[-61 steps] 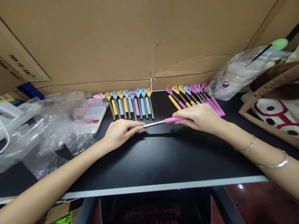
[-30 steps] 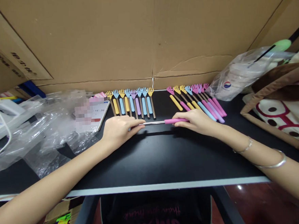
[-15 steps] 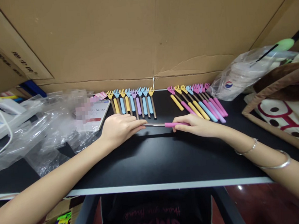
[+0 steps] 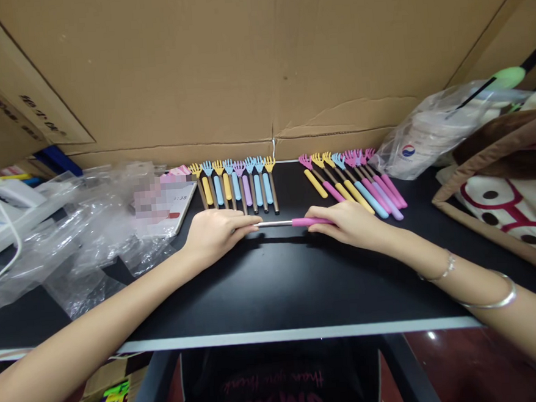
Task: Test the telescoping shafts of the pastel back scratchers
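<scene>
A telescopic back scratcher (image 4: 288,223) with a pink handle and a metal shaft lies crosswise just above the black desk (image 4: 274,286). My left hand (image 4: 217,232) pinches the shaft's left end, and its head is hidden under my fingers. My right hand (image 4: 347,223) grips the pink handle. Behind my left hand a neat row of scratchers (image 4: 234,188) lies with yellow, blue and purple handles. Behind my right hand a slanted group of scratchers (image 4: 356,185) has yellow, pink and blue handles.
Crumpled clear plastic bags (image 4: 82,232) and a phone (image 4: 164,202) lie at the left. A plastic bag with a cup (image 4: 432,131) and a brown and white cushion (image 4: 506,190) stand at the right. Cardboard (image 4: 258,67) walls off the back.
My two hands have drawn closer together along the scratcher, and the visible metal shaft between them is shorter than two seconds ago.
</scene>
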Tool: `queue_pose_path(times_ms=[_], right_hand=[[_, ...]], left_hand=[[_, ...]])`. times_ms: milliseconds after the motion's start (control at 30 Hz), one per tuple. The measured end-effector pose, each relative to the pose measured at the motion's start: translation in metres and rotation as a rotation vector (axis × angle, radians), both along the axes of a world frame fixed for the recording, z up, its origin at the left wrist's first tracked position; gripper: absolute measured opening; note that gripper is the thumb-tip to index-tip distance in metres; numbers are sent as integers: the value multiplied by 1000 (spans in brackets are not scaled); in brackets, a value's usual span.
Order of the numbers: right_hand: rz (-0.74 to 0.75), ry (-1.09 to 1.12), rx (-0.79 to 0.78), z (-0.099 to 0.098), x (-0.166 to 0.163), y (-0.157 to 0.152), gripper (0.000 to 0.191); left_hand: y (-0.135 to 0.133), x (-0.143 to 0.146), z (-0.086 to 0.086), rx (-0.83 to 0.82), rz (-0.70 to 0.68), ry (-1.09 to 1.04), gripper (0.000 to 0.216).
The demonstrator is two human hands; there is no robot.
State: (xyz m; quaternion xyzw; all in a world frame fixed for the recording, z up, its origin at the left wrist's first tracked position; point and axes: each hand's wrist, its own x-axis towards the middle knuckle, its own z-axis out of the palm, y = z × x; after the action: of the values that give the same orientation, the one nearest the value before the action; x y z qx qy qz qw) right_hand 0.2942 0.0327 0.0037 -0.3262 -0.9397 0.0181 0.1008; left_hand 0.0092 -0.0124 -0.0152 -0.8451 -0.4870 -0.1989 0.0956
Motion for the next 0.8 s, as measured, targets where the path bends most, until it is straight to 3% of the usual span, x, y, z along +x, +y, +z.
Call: queue_pose_path(times_ms=[167,267,800], right_hand=[[14,-54,284,2,2,-3,37],[-3,-87,368,4,2,-5,41],[20,-103,342,5,3,-3,40]], left_hand=[[-1,2,-1,-100,24,-65,34],[-2,3,-1,-122,39,-100,34],[-2,4,-2,-187,44,-118,33]])
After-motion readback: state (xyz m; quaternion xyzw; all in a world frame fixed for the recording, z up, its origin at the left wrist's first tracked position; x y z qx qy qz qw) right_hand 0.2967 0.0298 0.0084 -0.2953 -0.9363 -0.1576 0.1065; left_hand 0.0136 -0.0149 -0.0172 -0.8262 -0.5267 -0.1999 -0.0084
